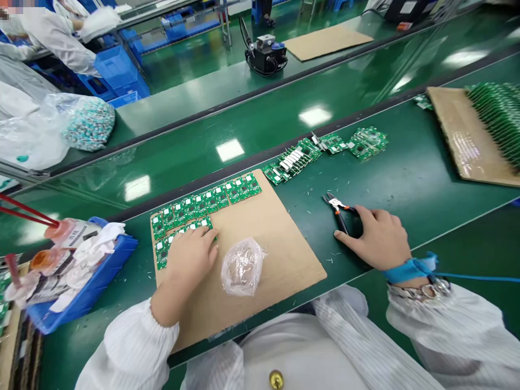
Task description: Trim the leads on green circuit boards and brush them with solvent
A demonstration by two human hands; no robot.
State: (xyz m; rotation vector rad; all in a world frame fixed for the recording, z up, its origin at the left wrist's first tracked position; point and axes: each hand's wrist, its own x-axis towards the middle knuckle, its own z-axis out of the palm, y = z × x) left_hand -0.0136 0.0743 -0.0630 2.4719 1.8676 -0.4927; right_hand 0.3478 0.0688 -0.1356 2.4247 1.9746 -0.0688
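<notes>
Your left hand (190, 252) lies over the lower row of green circuit boards (162, 252) on the cardboard sheet (280, 244). Fingers bent, tips down at the row's right end; can't tell if they pinch a board. The upper row of boards (199, 205) runs along the sheet's far edge, just beyond your hand.

Your right hand (377, 238) is at the black-and-orange handles of the cutting pliers (337, 205). Thumb and forefinger stand wide, one on each side of the handles; can't tell whether you grip them. The pliers' jaws are parted and point away from you, right of the sheet. A blue wrist strap (408, 270) circles your right wrist.

The crumpled clear plastic bag (242, 266) sits on the sheet, right of your left hand. Thin pale clippings (307, 192) are scattered on the green bench (422, 157). A clustered line of more boards (294, 160) starts at the sheet's far right corner and runs right. Blue bin (91, 296) at your left holds white tissues (87, 265) and bottles (67, 230).
</notes>
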